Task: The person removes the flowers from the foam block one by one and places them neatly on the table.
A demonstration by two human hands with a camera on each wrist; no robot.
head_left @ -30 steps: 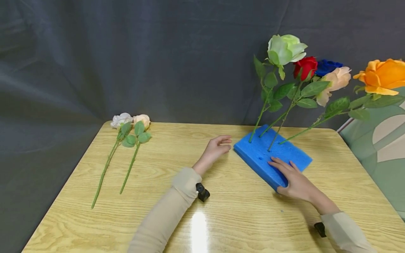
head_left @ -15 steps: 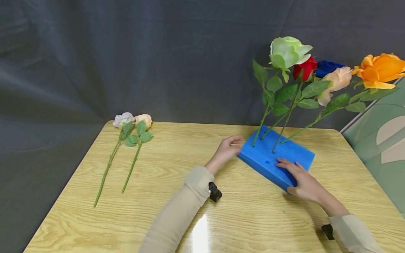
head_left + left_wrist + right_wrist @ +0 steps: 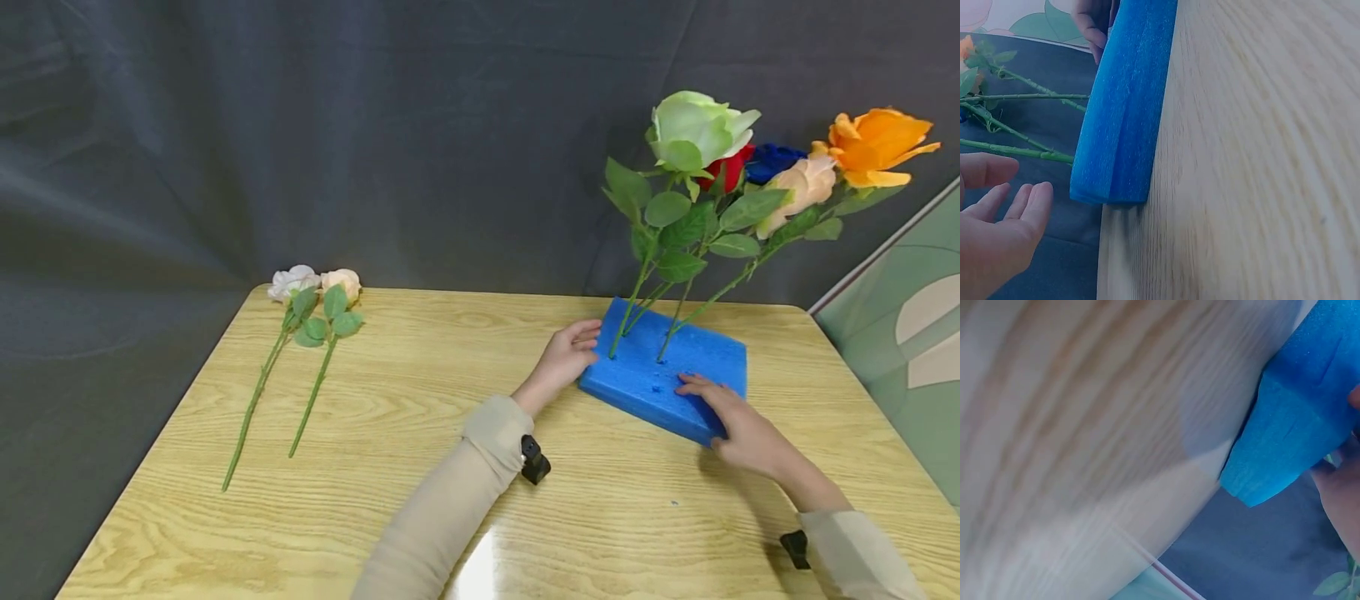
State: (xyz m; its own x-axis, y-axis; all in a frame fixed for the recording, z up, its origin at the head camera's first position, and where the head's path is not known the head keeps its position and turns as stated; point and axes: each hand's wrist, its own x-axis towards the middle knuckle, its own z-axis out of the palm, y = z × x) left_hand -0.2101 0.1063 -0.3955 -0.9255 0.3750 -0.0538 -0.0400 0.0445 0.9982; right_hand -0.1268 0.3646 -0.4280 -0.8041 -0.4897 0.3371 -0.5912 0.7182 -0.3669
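Observation:
A blue foam block (image 3: pixel 637 387) lies on the table, turned at a slight angle, with several artificial roses standing in it: pale green (image 3: pixel 697 133), red (image 3: pixel 726 171), dark blue (image 3: pixel 772 162), peach (image 3: pixel 802 187) and orange (image 3: pixel 873 146). My right hand (image 3: pixel 750 437) grips the block's near right corner, fingers over the top and thumb at the front side. At the block's left end is my left hand (image 3: pixel 562 358), its fingers loosely bent; the left wrist view shows a gap between its fingertips (image 3: pixel 1040 194) and the foam.
On the left of the wooden table (image 3: pixel 420 367) lie a white rose (image 3: pixel 258 383) and a peach rose (image 3: pixel 318 379), side by side. A dark curtain (image 3: pixel 450 150) hangs behind the table, and a green patterned panel (image 3: pixel 907 350) stands at the right.
The foam block has turned counterclockwise and shifted a little right under my right hand, its roses swinging with it. My left hand has moved right, following the block's left end.

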